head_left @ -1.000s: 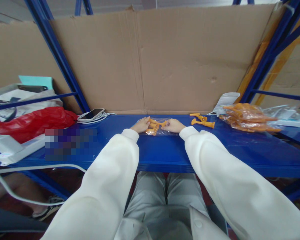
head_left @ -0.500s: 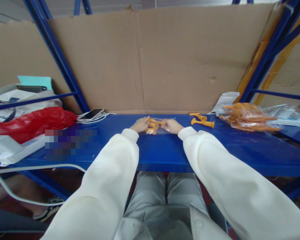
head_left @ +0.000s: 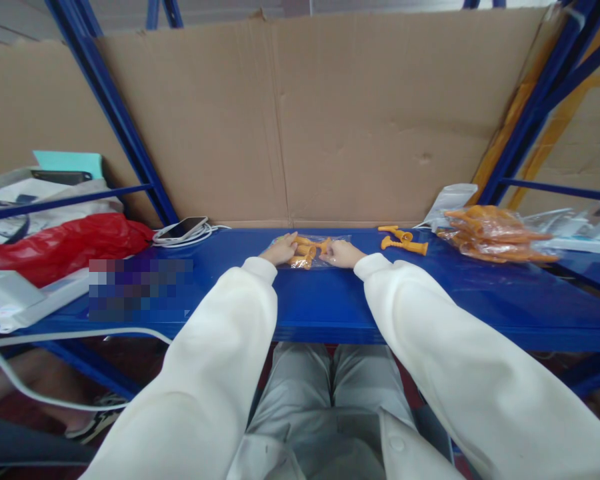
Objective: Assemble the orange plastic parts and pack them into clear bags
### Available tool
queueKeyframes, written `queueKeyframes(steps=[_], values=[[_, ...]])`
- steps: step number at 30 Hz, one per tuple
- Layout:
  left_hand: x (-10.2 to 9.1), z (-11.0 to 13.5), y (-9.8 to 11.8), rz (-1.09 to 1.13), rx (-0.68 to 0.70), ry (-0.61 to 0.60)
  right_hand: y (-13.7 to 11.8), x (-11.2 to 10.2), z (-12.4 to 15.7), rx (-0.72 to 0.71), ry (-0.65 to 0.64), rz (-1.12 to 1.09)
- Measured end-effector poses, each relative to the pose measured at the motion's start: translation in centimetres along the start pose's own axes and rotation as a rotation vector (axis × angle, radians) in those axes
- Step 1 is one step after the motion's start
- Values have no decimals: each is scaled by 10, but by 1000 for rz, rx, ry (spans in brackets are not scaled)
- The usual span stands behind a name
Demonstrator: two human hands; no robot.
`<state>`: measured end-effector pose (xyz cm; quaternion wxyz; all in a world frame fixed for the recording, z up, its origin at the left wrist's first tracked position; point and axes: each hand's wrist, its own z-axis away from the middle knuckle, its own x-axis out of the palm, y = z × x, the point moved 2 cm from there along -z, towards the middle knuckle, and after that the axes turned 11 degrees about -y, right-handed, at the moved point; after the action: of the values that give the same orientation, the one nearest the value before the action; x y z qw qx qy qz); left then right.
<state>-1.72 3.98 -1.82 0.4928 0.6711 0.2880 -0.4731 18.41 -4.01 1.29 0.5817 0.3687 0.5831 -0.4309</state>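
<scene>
A clear plastic bag (head_left: pixel 341 239) lies flat on the blue shelf, with several orange plastic parts (head_left: pixel 305 259) in or on it. From the left, my left hand (head_left: pixel 281 251) is closed at the bag's edge, fingertips by the orange parts. On the right, my right hand (head_left: pixel 345 255) is curled with its fingers around the end of an orange part (head_left: pixel 326 245), over the bag. Whether that part is inside the film I cannot tell. To the right of my hands lie a few loose orange parts (head_left: pixel 405 245), one with a flared, horn-like end.
Bagged orange parts (head_left: pixel 490 233) are stacked at the right. A phone (head_left: pixel 184 229) with a white cable, a red plastic bag (head_left: pixel 70 243) and a white power strip (head_left: pixel 45 300) are on the left. Cardboard (head_left: pixel 330 120) stands behind; blue posts (head_left: pixel 125 120) flank the shelf.
My right hand has turned slightly and the orange part at its fingers has shifted a little. My left hand stays in place; the view has moved barely.
</scene>
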Motion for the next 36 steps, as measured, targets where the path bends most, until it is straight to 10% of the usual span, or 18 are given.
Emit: queueKeyframes(steps=[17,27,36], values=[[-19,25,14,248,-249,185,3,4,-2,18,20,-50],[-22,30,25,263,-200,231,10,15,-13,-348,157,-234],[-21,32,31,253,-164,194,18,26,-33,-333,118,-210]])
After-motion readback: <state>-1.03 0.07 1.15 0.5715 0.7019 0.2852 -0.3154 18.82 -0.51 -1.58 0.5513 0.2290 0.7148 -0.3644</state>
